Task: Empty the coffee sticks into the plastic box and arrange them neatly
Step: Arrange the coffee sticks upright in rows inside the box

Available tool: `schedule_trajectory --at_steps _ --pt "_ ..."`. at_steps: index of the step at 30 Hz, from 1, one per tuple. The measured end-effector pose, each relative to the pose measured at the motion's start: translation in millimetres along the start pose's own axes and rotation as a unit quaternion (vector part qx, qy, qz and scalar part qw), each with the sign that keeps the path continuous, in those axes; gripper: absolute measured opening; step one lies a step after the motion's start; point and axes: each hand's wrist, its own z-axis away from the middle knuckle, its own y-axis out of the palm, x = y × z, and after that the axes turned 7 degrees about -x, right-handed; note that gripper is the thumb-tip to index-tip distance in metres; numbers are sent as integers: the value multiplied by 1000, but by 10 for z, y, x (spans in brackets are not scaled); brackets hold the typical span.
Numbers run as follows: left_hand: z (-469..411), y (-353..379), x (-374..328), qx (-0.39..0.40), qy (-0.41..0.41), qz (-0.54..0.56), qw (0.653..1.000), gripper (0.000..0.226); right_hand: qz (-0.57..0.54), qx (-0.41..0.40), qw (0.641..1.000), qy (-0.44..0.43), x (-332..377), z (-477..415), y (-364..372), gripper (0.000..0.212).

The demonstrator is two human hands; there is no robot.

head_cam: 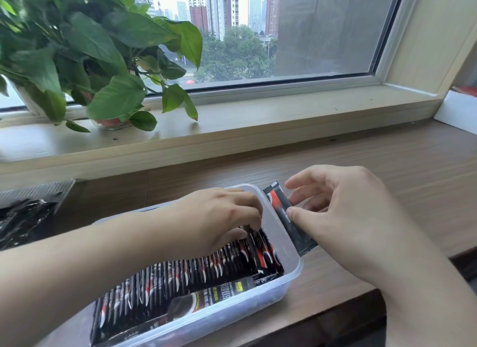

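One coffee stick [287, 217] is pinched by the fingers of my right hand [343, 212], just outside the plastic box [294, 259] wall, long axis parallel to it. My left hand [222, 215] fingers grip the packed row [206, 266] inside, immediately left; right hand is nearer

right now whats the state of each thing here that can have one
plastic box: open, no lid on, nearly full
coffee sticks: on edge, packed in a row inside the box
loose stick: outside the box's right end, pinched
right hand: pinches the loose stick
left hand: fingers curled on the row's far end
flat packet: lying along the box's near side
black bag: crumpled on the desk
window: looks shut
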Motion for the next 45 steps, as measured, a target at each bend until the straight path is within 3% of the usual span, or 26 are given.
schedule_trajectory --at_steps 5,19,27,32,37,42,45 --pt "18 17 -7 23 28 0 999 35 5 -6 1000 4 10 2 -6 23" --pt "112 -33 -26 48 28 2 998 47 -24 -41 999 -9 129 45 5 20" --pt "232 -92 -126 -8 -2 -79 997 66 138 -18 989 -40 370 88 206 22" --pt "286 -203 -109 -47 -27 -29 998 55 145 21 989 -27 383 69 293 34" --pt "274 -230 -164 -30 -29 2 999 51 48 -68 997 8 215 -9 96 19" --pt "144 -165 -187 -2 -13 6 1000 30 38 -32 998 47 121 -17 103 16" --pt "87 -153 -161 16 -12 23 1000 29 23 -26 998 45 97 -24 125 18"
